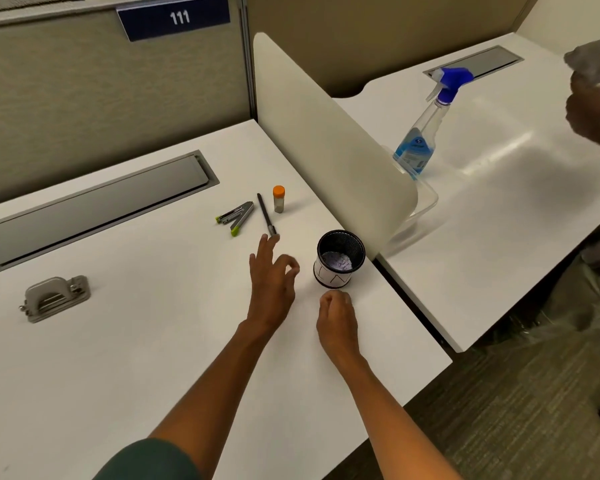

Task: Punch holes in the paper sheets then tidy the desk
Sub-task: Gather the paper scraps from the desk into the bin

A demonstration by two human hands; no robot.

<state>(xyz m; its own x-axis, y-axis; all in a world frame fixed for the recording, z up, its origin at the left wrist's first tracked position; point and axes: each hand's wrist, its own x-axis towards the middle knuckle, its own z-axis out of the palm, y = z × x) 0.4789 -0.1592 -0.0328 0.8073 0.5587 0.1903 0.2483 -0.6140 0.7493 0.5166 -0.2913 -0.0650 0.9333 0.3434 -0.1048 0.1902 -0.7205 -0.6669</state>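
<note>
Pen (266,215) lies on the desk (118,341), just past your left hand (272,284), its long side running far to near. Your straight fingers nearly touch its near tip. Your right hand (336,315) is a curled fist holding nothing I can see, near the black cup (340,259). Left is closer.

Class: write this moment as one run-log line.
left hand: open, fingertips at pen | right hand: curled beside mesh cup | hole punch: untouched, far left
</note>
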